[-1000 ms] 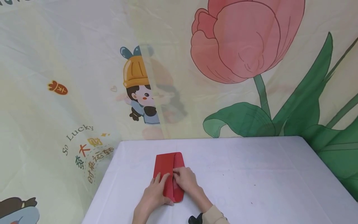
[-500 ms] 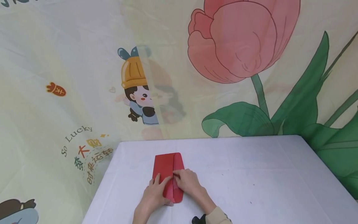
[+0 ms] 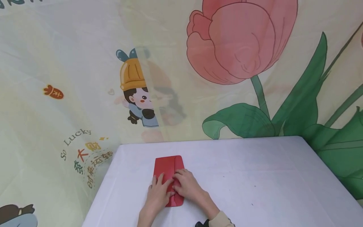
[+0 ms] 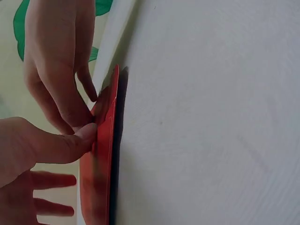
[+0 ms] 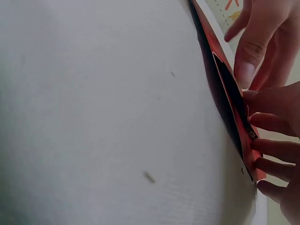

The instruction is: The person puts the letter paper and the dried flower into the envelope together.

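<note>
A red envelope point(image 3: 164, 165) lies flat on the white table, its long flap strip toward the right. My left hand point(image 3: 157, 194) rests across the lower left part. Its thumb and a finger pinch at the slit's edge, and the other fingers spread over the paper. My right hand point(image 3: 186, 185) comes from the right, its bent fingers gripping the envelope along the same slit. In the left wrist view, the left thumb point(image 4: 86, 133) meets the right fingertips at the edge. The right wrist view shows a dark gap along the red envelope point(image 5: 218, 47); its contents cannot be made out.
The white tablecloth point(image 3: 241, 176) spreads to the right, with a few tiny dark specks. A patterned curtain point(image 3: 175, 72) with a tulip and cartoon figure hangs behind the table. A black object point(image 3: 202, 224) sits by the right sleeve point(image 3: 221, 219).
My left thumb has moved up from the envelope's bottom edge to the slit. The right hand has shifted slightly left. The view has turned a little.
</note>
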Motion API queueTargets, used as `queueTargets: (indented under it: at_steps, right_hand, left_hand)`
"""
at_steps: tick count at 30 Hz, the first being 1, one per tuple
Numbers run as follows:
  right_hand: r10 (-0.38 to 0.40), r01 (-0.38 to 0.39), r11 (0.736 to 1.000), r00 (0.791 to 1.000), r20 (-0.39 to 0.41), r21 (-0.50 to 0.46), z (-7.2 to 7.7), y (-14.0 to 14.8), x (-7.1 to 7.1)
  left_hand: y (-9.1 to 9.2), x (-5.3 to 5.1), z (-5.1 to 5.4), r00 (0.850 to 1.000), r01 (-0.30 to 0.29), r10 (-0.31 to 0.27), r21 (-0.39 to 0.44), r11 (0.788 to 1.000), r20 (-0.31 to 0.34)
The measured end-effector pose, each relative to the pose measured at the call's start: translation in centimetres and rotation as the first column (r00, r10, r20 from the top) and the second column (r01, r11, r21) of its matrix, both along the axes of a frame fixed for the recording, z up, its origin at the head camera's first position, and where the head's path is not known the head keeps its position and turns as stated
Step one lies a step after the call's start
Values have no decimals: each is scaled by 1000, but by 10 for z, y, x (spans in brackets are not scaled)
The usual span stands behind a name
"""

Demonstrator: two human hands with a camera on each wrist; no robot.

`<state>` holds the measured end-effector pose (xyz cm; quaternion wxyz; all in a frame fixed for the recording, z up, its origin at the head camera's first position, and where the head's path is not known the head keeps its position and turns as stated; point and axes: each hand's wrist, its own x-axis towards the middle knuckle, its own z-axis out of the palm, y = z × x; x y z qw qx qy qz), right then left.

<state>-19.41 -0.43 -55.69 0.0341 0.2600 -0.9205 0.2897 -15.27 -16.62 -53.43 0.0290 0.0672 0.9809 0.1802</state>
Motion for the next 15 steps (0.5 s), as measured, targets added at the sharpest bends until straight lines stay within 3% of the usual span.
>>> queueTargets:
  at_steps: [6, 15]
  right_hand:
    - [29, -27, 998, 998, -59, 49, -5, -1, 3]
    - [27, -26, 1000, 999, -23, 17, -7, 7, 0]
  left_hand:
    - [2, 0, -4, 999, 33, -33, -1, 999, -21]
    - [15, -7, -4, 997, 41, -41, -11, 999, -60]
